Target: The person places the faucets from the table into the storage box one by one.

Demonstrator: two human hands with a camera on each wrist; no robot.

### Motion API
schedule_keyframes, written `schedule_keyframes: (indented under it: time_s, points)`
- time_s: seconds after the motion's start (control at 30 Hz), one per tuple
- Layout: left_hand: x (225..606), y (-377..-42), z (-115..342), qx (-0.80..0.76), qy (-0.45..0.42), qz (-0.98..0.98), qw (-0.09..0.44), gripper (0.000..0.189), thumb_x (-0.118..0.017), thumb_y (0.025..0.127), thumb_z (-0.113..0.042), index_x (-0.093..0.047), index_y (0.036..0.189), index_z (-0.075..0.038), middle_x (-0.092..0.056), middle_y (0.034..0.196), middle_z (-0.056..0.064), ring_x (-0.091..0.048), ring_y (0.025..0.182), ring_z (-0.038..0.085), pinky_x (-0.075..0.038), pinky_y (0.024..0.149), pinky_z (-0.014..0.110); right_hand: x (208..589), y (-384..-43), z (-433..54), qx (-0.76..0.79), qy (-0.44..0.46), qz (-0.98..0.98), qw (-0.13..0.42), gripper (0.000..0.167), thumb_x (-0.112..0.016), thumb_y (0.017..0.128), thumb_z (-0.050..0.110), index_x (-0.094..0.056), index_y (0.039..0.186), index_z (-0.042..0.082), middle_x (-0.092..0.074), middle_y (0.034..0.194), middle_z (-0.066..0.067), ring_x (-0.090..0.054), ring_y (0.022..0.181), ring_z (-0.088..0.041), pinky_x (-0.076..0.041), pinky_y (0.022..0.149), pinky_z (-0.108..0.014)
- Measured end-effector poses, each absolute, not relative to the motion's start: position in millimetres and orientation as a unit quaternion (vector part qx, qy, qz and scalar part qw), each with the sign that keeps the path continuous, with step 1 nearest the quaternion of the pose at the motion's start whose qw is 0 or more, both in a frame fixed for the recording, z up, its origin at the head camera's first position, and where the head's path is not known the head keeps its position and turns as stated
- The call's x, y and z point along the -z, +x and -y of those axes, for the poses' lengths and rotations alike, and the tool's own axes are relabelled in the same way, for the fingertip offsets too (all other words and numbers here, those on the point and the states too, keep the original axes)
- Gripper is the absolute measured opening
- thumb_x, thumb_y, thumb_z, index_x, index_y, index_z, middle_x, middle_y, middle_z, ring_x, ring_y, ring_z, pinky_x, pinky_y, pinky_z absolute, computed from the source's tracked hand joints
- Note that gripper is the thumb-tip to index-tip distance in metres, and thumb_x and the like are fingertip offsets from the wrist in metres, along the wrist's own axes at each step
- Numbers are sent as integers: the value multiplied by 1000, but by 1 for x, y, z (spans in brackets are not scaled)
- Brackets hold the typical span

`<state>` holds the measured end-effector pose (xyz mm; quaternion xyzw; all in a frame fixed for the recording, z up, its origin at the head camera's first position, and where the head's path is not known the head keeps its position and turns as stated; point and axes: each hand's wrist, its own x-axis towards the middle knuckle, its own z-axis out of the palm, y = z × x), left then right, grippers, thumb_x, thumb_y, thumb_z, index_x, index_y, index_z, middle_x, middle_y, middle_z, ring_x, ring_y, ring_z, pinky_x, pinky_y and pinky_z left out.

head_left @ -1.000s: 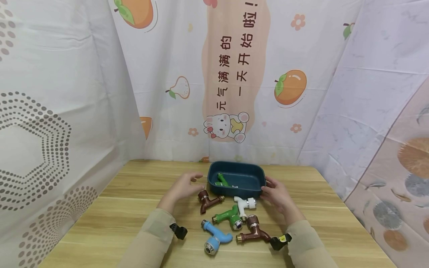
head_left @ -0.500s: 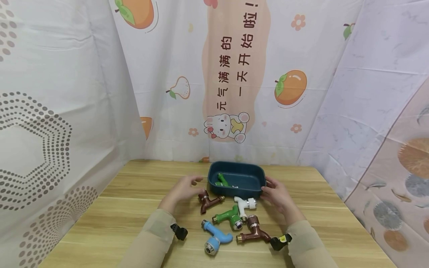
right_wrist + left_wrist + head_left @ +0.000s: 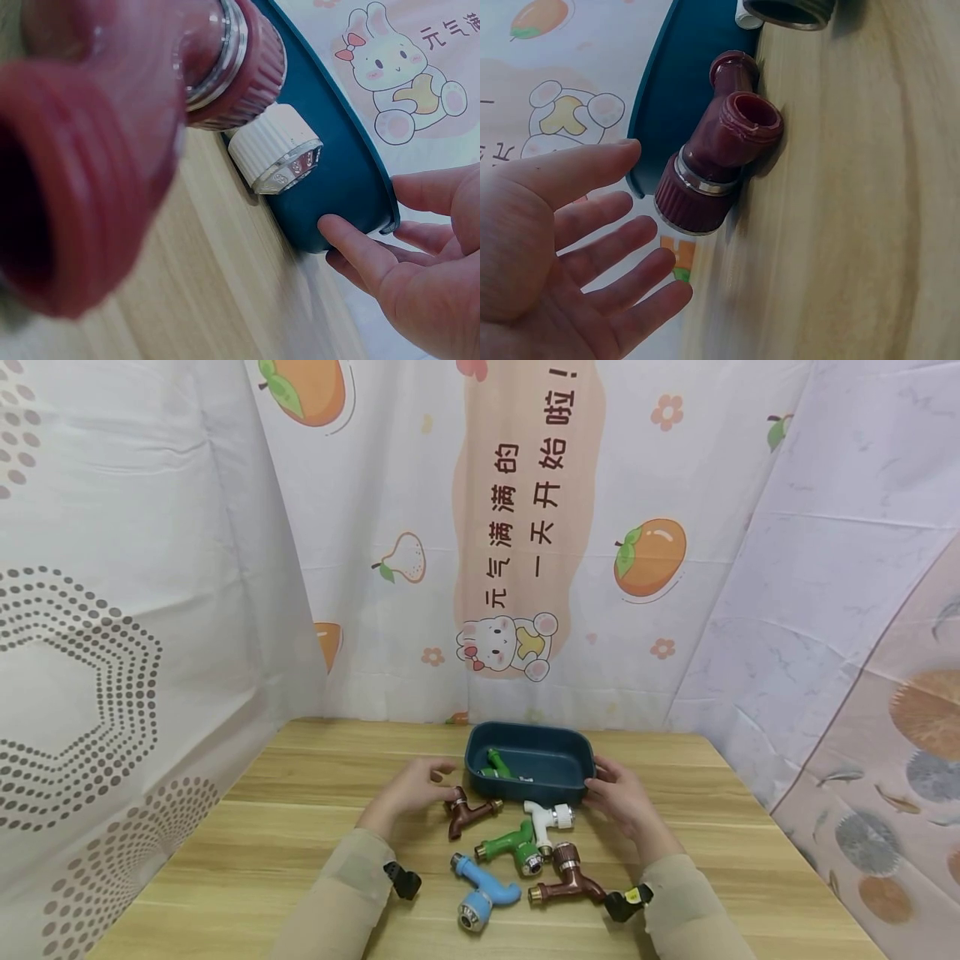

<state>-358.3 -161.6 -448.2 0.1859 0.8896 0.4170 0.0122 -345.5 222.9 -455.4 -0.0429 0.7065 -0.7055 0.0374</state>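
My left hand is beside the knob of a brown faucet on the table. In the left wrist view its fingers are spread and lightly bent, apart from the ribbed knob. My right hand holds the right end of a dark blue bin; in the right wrist view the thumb lies on the outer wall and other fingers reach round the end. Inside the bin lies a green faucet, partly hidden by the front wall, with a small whitish bit near it.
Before the bin lie a white faucet, a green faucet, a blue faucet and a second brown faucet near my right wrist. Patterned curtains hang behind the wooden table.
My left hand has shifted slightly, its fingers now nearer the brown faucet's knob. My right hand and the bin stay put.
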Motion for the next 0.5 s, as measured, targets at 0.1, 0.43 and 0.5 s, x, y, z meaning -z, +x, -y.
schedule_keyframes:
  time_s: [0.1, 0.43, 0.5]
  points:
    - [450, -359, 161, -417, 190, -889, 20, 51, -81, 88, -20, -65, 134, -5, -64, 133, 14, -62, 115, 35, -53, 92, 48, 455, -346, -223, 708, -42, -704, 37, 62, -47, 101, -8, -20, 157, -10, -23, 155, -41, -45, 131, -54, -44, 101, -57]
    - [449, -354, 159, -405, 198, -892, 37, 51, -81, 87, -15, -64, 133, -2, -64, 130, 18, -66, 111, 34, -55, 88, 45, 456, -346, -223, 710, -40, -702, 38, 62, -48, 101, -8, -20, 157, -9, -23, 156, -40, -45, 130, -54, -45, 100, -56]
    - [450, -353, 158, -403, 198, -892, 40, 50, -81, 87, -15, -65, 132, -2, -65, 128, 18, -66, 111, 33, -55, 89, 46, 456, -346, -223, 709, -41, -703, 39, 62, -47, 101, -8, -20, 157, -9, -23, 156, -40, -45, 130, -54, -45, 100, -56]
